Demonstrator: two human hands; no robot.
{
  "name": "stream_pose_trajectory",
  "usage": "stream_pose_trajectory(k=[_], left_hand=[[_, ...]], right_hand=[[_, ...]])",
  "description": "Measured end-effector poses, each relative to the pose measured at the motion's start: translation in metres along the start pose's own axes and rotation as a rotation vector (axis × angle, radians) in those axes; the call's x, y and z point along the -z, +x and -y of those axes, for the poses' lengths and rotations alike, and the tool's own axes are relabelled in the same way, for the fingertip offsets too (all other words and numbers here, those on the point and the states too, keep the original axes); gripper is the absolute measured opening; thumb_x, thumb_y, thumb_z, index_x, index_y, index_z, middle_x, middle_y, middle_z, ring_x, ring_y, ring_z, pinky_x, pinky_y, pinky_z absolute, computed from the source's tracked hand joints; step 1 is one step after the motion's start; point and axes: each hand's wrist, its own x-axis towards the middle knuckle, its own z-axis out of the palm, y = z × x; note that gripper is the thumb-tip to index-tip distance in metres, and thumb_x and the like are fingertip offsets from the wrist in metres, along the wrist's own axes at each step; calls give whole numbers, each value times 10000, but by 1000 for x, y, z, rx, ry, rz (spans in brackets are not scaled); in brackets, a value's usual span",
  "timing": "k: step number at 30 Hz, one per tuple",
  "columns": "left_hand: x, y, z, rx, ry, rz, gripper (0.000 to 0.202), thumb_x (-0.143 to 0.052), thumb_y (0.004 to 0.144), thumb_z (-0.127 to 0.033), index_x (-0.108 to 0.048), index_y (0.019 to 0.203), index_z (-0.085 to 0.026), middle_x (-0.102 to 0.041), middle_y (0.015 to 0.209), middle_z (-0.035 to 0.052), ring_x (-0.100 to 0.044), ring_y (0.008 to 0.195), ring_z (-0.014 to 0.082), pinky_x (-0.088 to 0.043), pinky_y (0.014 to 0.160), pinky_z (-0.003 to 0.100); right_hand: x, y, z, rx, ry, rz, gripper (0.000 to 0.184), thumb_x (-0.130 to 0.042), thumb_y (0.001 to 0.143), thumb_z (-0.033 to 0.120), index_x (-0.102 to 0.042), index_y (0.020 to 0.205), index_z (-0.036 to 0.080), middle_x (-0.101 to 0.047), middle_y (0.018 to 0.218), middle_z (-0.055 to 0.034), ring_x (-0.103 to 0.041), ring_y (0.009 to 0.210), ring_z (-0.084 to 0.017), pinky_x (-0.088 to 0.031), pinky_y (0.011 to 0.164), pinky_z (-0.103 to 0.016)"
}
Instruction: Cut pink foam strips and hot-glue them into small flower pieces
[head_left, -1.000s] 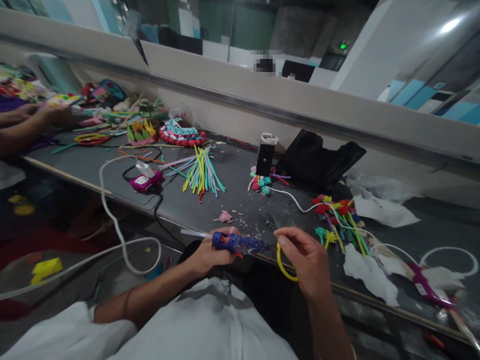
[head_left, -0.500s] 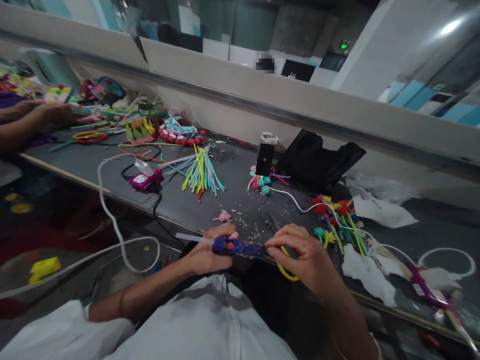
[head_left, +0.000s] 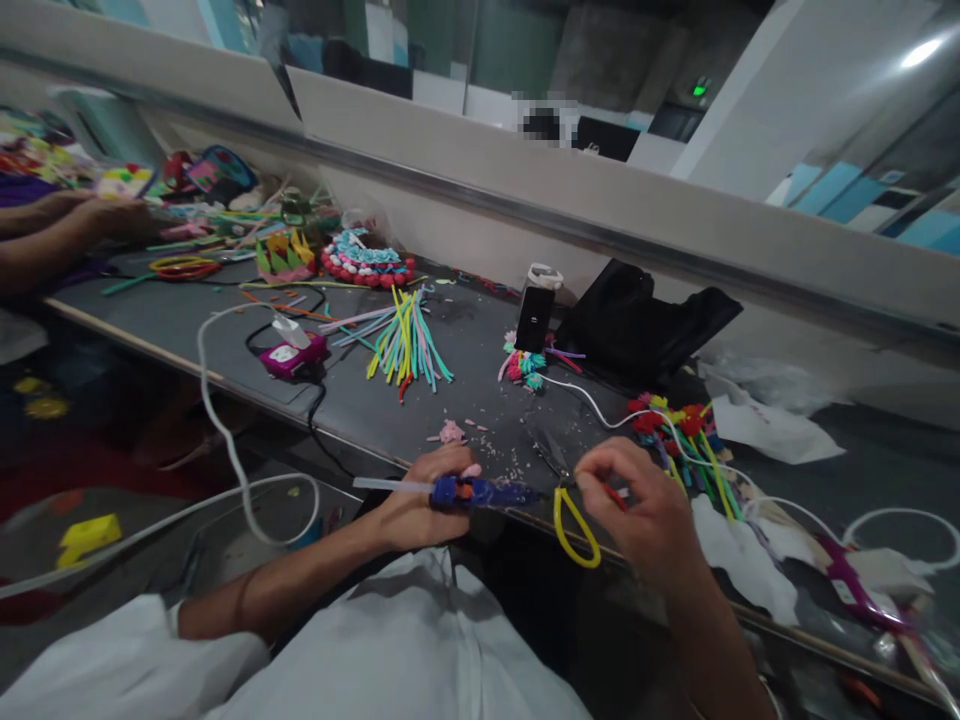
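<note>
My left hand is wrapped round a blue glue gun held level at the near edge of the dark table, with a clear glue stick poking out of its back end. My right hand is closed in a pinch on a yellow pipe-cleaner loop that hangs just off the gun's nozzle. A bit of red shows between its fingers. Pink scraps lie on the table just beyond the gun.
A fan of coloured pipe cleaners, a magenta box with a white plug, a black phone on a stand, a black bag, pipe-cleaner flowers and white paper lie on the table. Another person's arms work at the far left.
My right hand has drawn back to the right from the gun's nozzle, and the yellow loop now hangs free beside it. The left hand and glue gun stay put.
</note>
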Motion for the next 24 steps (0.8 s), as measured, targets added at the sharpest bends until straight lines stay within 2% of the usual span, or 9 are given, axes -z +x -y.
stream_pose_trajectory(k=[3,5,9,12,19,24], left_hand=[[0,2,3,-73,19,-1,116,-519,681,-177,-419,733,-204,-506,725,13,-454,689,166,-374,668,302],[-1,4,2,-148,67,8,114,-511,687,-217,-433,770,-204,-538,770,38,-467,728,189,-375,697,328],[-4,8,-1,-282,215,21,71,-486,723,-242,-459,776,-202,-581,778,73,-473,721,208,-360,682,353],[-8,8,1,-355,290,0,122,-488,742,-277,-497,827,-189,-593,792,88,-458,707,211,-352,663,356],[-8,5,9,-448,428,52,185,-515,748,-304,-548,859,-160,-593,815,96,-427,703,209,-325,638,350],[-8,2,7,-460,548,63,242,-420,914,-319,-575,814,-162,-589,769,83,-417,689,202,-290,613,344]], right_hand=[[0,-11,1,-121,103,-105,109,-530,876,192,-558,780,234,-576,793,6,-550,749,-157,-410,681,-276],[-8,-17,5,-108,118,-109,93,-548,882,207,-589,806,241,-596,824,-4,-568,785,-166,-425,700,-282],[-29,-19,11,18,-7,-56,100,-582,887,223,-655,944,260,-636,880,-25,-581,855,-188,-430,783,-334],[-35,-14,8,96,-90,-14,121,-601,881,227,-667,978,257,-648,880,-31,-577,872,-200,-410,823,-373],[-31,-9,4,239,-196,160,103,-568,888,179,-652,918,229,-646,843,-22,-552,838,-184,-366,830,-373],[-37,-7,8,281,-330,225,109,-529,865,145,-611,813,195,-614,762,-30,-513,780,-194,-355,798,-382]])
